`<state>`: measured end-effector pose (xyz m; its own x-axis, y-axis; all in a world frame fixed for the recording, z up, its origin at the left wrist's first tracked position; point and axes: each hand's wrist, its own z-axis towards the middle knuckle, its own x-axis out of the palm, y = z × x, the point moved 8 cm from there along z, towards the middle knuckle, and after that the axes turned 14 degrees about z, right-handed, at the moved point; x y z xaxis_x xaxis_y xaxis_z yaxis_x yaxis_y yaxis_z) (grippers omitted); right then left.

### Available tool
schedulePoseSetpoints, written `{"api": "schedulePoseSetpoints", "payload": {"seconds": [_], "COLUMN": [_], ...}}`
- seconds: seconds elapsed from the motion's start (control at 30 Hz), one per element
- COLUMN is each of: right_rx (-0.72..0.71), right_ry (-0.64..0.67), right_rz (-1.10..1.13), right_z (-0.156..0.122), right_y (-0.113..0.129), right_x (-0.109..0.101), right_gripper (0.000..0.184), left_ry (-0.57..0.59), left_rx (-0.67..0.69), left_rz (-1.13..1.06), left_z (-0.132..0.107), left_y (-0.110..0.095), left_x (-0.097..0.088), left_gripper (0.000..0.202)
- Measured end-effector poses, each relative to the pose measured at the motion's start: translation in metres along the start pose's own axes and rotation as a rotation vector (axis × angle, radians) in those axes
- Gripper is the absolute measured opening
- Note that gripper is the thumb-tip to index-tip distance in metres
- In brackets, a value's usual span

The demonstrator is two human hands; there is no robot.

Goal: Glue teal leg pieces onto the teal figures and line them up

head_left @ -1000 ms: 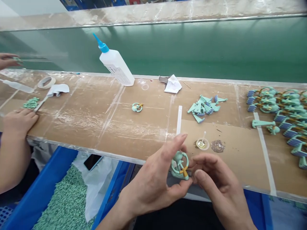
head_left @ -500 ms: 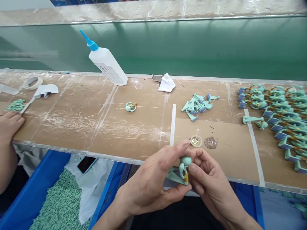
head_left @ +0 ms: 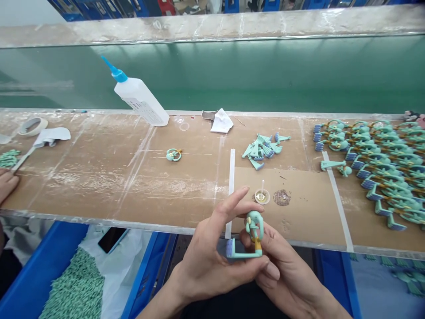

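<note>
Between my two hands is a small green toy figurine [head_left: 255,223], with an orange-brown middle, bent arms and a leg sticking out to the left, ending in a bluish-purple foot. My left hand [head_left: 210,252] pinches it at the leg and head, its index finger raised. From the right, the fingers of my right hand [head_left: 285,268] close on its back and lower side. Just beyond my hands stands a small round dish [head_left: 262,196] of clear liquid with a thin stick in it. Further back lies a pile of green leg pieces [head_left: 260,149] with bluish feet.
Rows of figurines [head_left: 381,164] fill the right side. A white bottle [head_left: 142,102] with a blue nozzle leans at the back. One upper body [head_left: 174,154] lies mid-table. Below, a blue bin [head_left: 133,283] holds green pieces and a phone [head_left: 112,239]. A co-worker's hand [head_left: 7,184] is at left.
The figurine has been turned between my fingers, so its leg and foot now point left in plain view. My right fingers have shifted lower behind it. The camera view has tilted up slightly.
</note>
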<state>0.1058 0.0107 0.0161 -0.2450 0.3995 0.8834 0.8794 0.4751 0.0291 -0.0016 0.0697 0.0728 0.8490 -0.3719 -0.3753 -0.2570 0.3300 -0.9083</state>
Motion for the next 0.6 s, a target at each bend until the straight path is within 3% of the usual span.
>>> {"api": "schedulePoseSetpoints", "payload": {"seconds": [0.2, 0.3, 0.47, 0.6], "right_rx": [-0.016, -0.035, -0.065, -0.055], "right_ry": [-0.029, -0.02, -0.012, -0.003], "right_rz": [0.038, 0.017, -0.067, -0.104], "right_z": [0.0, -0.001, -0.007, -0.008], "right_y": [-0.005, -0.008, -0.008, -0.01], "right_x": [-0.001, -0.003, -0.007, -0.006], "right_gripper": [0.047, 0.042, 0.035, 0.035], "left_ry": [0.015, 0.032, 0.074, 0.055], "left_rx": [-0.277, -0.384, -0.421, -0.449], "left_rz": [-0.091, -0.279, -0.769, -0.901], "left_z": [-0.002, -0.002, 0.005, 0.008], "left_y": [0.007, 0.019, 0.033, 0.034], "left_x": [-0.002, -0.002, 0.006, 0.006], "left_gripper": [0.109, 0.099, 0.089, 0.084]}}
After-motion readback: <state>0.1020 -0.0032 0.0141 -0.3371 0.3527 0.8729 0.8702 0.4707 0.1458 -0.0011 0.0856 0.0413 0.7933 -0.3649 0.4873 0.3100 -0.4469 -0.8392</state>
